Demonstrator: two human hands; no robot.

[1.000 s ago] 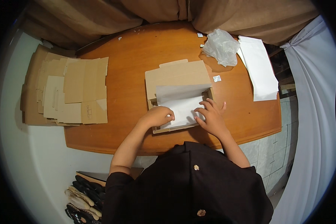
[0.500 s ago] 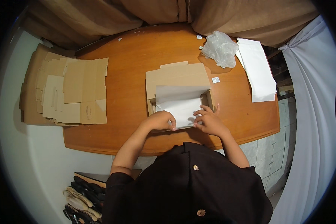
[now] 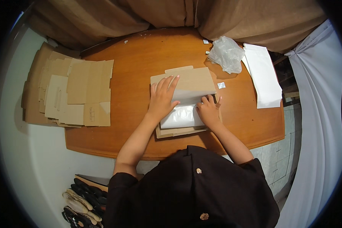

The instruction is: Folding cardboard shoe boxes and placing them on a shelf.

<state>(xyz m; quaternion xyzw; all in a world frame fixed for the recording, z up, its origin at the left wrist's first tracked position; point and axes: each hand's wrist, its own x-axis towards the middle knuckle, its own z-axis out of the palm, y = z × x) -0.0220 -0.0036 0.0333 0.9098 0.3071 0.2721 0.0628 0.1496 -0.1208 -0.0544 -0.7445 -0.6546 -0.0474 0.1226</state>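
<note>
A cardboard box [image 3: 186, 78] lies on the table in front of me with its lid tilted back. Inside, at the near side, is a shiny white plastic-wrapped item [image 3: 181, 117]. White paper [image 3: 186, 97] is folded back above it, against the lid. My left hand [image 3: 162, 98] is open, fingers spread over the lid's left part and thumb by the paper. My right hand [image 3: 209, 113] has its fingers curled at the right end of the paper, its little finger sticking out; the fingertips are partly hidden.
Flattened cardboard boxes [image 3: 78, 91] are stacked at the left table end. A crumpled clear plastic bag [image 3: 227, 55] and a pile of white paper sheets [image 3: 263, 76] lie at the right. Small silvery packets [image 3: 221, 85] are nearby. Several shoes [image 3: 83, 201] sit below, left.
The paper's near edge has gone from the box front to the back, exposing the shiny white item. My left hand has moved up and opened; my right has shifted slightly up.
</note>
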